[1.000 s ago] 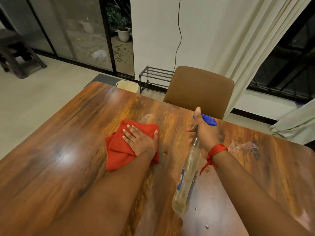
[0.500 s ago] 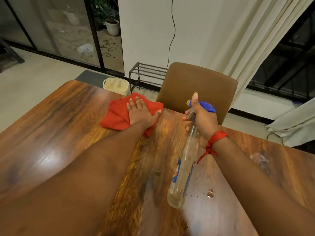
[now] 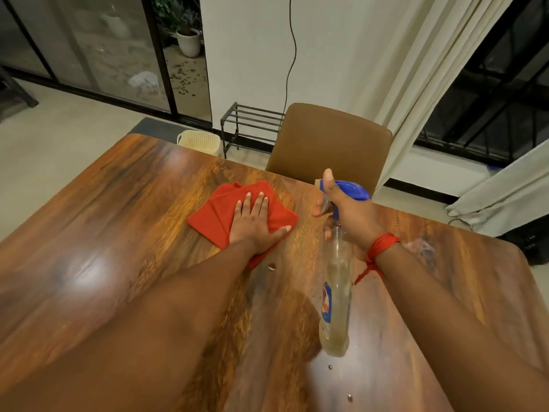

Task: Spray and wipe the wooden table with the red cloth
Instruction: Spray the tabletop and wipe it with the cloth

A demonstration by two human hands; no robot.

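Observation:
A folded red cloth lies flat on the wooden table, a little back from its far edge. My left hand presses palm-down on the cloth with fingers spread. To the right, my right hand grips the neck of a clear spray bottle with a blue trigger head; the bottle hangs tilted above the table, its base toward me. A red thread is tied around that wrist. A few droplets dot the wood near the bottle's base.
A brown chair stands pushed against the table's far edge. Behind it are a black metal rack, a cream basket on the floor, pale curtains and glass doors. A smeared patch marks the table's right side.
My left hand slid the red cloth out to the table's far edge, then drew it back toward me and to the right. My right hand kept holding the bottle in about the same place.

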